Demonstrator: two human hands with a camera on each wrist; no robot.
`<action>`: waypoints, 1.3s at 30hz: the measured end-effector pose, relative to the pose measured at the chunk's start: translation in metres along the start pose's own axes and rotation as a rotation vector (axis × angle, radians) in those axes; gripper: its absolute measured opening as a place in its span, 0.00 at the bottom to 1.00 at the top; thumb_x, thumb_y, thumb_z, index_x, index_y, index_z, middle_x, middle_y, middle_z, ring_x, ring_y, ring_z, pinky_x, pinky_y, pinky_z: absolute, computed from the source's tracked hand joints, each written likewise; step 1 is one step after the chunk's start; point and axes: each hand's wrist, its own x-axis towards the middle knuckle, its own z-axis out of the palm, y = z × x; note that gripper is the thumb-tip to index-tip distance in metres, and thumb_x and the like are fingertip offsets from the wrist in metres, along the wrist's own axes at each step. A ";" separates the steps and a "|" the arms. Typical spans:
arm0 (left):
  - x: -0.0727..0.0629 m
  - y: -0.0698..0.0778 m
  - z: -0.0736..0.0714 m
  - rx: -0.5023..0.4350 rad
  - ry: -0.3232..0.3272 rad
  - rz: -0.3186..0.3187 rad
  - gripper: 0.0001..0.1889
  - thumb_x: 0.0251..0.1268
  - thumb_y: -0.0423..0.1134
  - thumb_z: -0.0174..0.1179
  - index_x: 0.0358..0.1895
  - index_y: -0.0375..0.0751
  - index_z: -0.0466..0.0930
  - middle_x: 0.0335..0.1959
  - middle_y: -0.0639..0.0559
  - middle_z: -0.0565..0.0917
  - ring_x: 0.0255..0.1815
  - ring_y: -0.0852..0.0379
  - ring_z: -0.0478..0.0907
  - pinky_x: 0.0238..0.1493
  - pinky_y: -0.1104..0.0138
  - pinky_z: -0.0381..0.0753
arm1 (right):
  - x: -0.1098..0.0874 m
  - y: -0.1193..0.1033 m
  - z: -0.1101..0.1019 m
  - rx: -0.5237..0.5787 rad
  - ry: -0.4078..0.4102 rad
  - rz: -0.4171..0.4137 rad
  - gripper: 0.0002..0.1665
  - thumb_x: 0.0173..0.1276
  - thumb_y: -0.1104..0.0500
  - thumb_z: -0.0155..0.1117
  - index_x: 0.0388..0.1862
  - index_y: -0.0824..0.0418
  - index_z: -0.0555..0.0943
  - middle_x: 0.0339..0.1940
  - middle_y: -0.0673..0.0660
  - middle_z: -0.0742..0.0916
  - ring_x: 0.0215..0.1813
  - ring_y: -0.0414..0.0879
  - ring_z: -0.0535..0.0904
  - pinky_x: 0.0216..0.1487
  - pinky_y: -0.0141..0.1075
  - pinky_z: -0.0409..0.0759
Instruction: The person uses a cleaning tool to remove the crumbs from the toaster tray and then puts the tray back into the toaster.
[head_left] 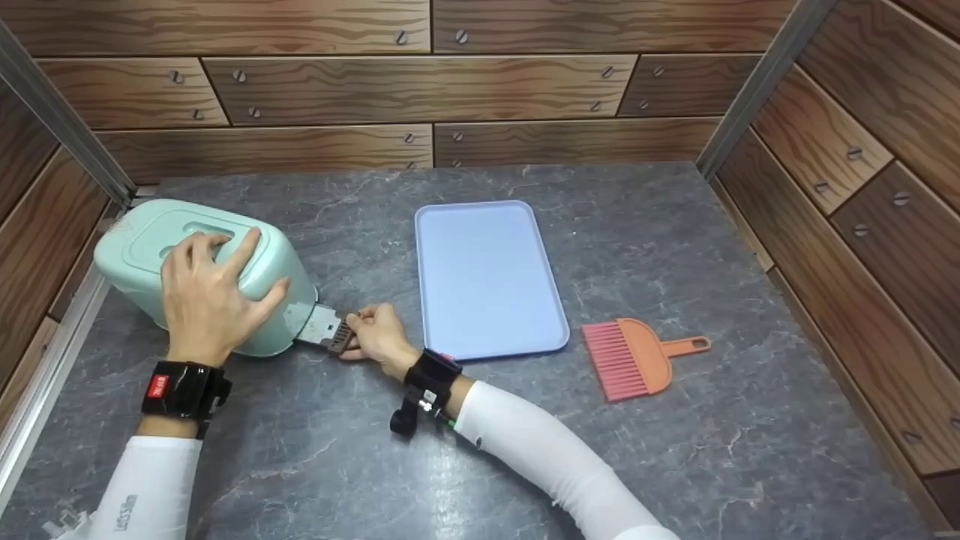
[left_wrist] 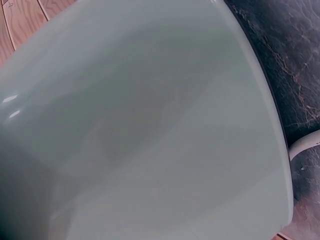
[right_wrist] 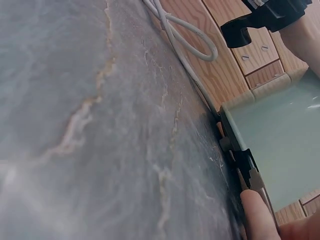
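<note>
A mint-green toaster (head_left: 285,255) stands at the left of the table, its slotted top facing up. My left hand (head_left: 206,296) holds it from above, fingers bent over the top by the slots and thumb against the near side. From the toaster's right end, low down, sticks out a flat metal crumb tray (head_left: 319,324) with a brown slotted end. My right hand (head_left: 381,337) pinches that brown end between thumb and fingers. The left wrist view is filled by the toaster's smooth wall (left_wrist: 165,125). In the right wrist view, my fingertips (right_wrist: 257,212) grip the tray's edge low over the tabletop.
A light-blue tray (head_left: 487,277) lies flat in the middle. To its right is an orange hand brush (head_left: 649,356) with pink bristles. A white cord (right_wrist: 182,62) loops on the table near the toaster. Wood-patterned walls (head_left: 420,86) border the table.
</note>
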 end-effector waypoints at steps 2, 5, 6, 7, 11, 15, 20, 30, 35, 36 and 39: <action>0.000 0.000 0.000 0.000 0.001 0.001 0.37 0.58 0.62 0.64 0.68 0.47 0.81 0.57 0.26 0.77 0.59 0.24 0.72 0.63 0.33 0.72 | -0.001 -0.001 -0.003 -0.011 -0.009 0.006 0.05 0.82 0.67 0.54 0.47 0.71 0.74 0.38 0.65 0.88 0.24 0.43 0.82 0.37 0.41 0.94; 0.000 0.000 -0.001 0.000 -0.006 -0.002 0.37 0.58 0.62 0.64 0.68 0.47 0.81 0.58 0.26 0.76 0.60 0.24 0.72 0.63 0.33 0.72 | -0.002 -0.003 -0.008 -0.025 -0.020 0.021 0.06 0.82 0.67 0.54 0.48 0.72 0.74 0.36 0.63 0.87 0.24 0.43 0.81 0.36 0.40 0.94; 0.000 0.000 -0.001 0.001 -0.009 -0.003 0.37 0.58 0.62 0.65 0.68 0.47 0.81 0.58 0.26 0.76 0.60 0.24 0.72 0.63 0.33 0.72 | -0.003 -0.004 -0.010 -0.032 -0.025 0.025 0.06 0.82 0.67 0.54 0.48 0.72 0.74 0.36 0.62 0.87 0.24 0.43 0.80 0.36 0.39 0.94; 0.000 0.000 -0.001 0.001 -0.011 -0.005 0.37 0.57 0.62 0.65 0.68 0.47 0.81 0.58 0.26 0.76 0.60 0.24 0.72 0.64 0.33 0.72 | -0.003 -0.004 -0.011 -0.037 -0.032 0.028 0.06 0.82 0.67 0.53 0.48 0.72 0.75 0.35 0.61 0.86 0.24 0.43 0.80 0.35 0.38 0.93; 0.000 0.000 -0.001 0.005 -0.011 -0.006 0.36 0.57 0.62 0.66 0.68 0.47 0.81 0.58 0.26 0.76 0.61 0.24 0.72 0.63 0.32 0.72 | -0.006 -0.005 -0.016 -0.051 -0.044 0.033 0.07 0.83 0.67 0.53 0.49 0.72 0.74 0.36 0.62 0.86 0.24 0.42 0.80 0.35 0.37 0.93; 0.000 0.000 -0.001 0.001 -0.011 -0.008 0.37 0.57 0.62 0.66 0.68 0.47 0.81 0.58 0.26 0.76 0.61 0.24 0.72 0.63 0.33 0.72 | -0.009 -0.006 -0.022 -0.059 -0.043 0.036 0.08 0.83 0.67 0.52 0.53 0.72 0.73 0.41 0.64 0.88 0.26 0.43 0.82 0.35 0.37 0.93; 0.000 0.000 0.000 0.002 -0.013 -0.010 0.37 0.57 0.62 0.66 0.68 0.47 0.81 0.58 0.26 0.76 0.61 0.24 0.72 0.63 0.33 0.72 | -0.013 -0.008 -0.029 -0.068 -0.052 0.034 0.06 0.83 0.67 0.52 0.51 0.71 0.71 0.39 0.63 0.86 0.25 0.43 0.81 0.34 0.36 0.93; 0.001 0.000 -0.001 -0.001 -0.004 -0.009 0.36 0.57 0.62 0.65 0.68 0.47 0.81 0.58 0.26 0.77 0.61 0.24 0.72 0.64 0.33 0.72 | -0.023 -0.008 -0.041 -0.088 -0.065 0.029 0.06 0.82 0.67 0.52 0.51 0.71 0.71 0.41 0.66 0.88 0.27 0.44 0.82 0.36 0.37 0.93; 0.001 0.001 -0.001 0.001 0.004 -0.004 0.36 0.58 0.62 0.65 0.67 0.47 0.81 0.57 0.27 0.77 0.60 0.24 0.72 0.64 0.33 0.72 | -0.026 -0.009 -0.046 -0.080 -0.063 0.018 0.06 0.82 0.67 0.52 0.51 0.70 0.70 0.40 0.65 0.87 0.27 0.44 0.83 0.36 0.38 0.93; 0.001 0.001 -0.001 0.003 0.003 -0.004 0.36 0.58 0.62 0.65 0.67 0.47 0.81 0.57 0.26 0.77 0.60 0.24 0.72 0.64 0.33 0.72 | -0.027 -0.009 -0.047 -0.080 -0.064 0.017 0.06 0.82 0.67 0.52 0.51 0.70 0.70 0.39 0.64 0.87 0.27 0.44 0.83 0.36 0.37 0.93; 0.001 0.001 -0.001 0.006 -0.001 -0.005 0.36 0.58 0.62 0.65 0.67 0.47 0.81 0.57 0.26 0.77 0.60 0.24 0.72 0.63 0.33 0.72 | -0.028 -0.010 -0.049 -0.067 -0.063 0.011 0.04 0.82 0.68 0.52 0.50 0.69 0.70 0.36 0.61 0.85 0.25 0.44 0.83 0.34 0.37 0.93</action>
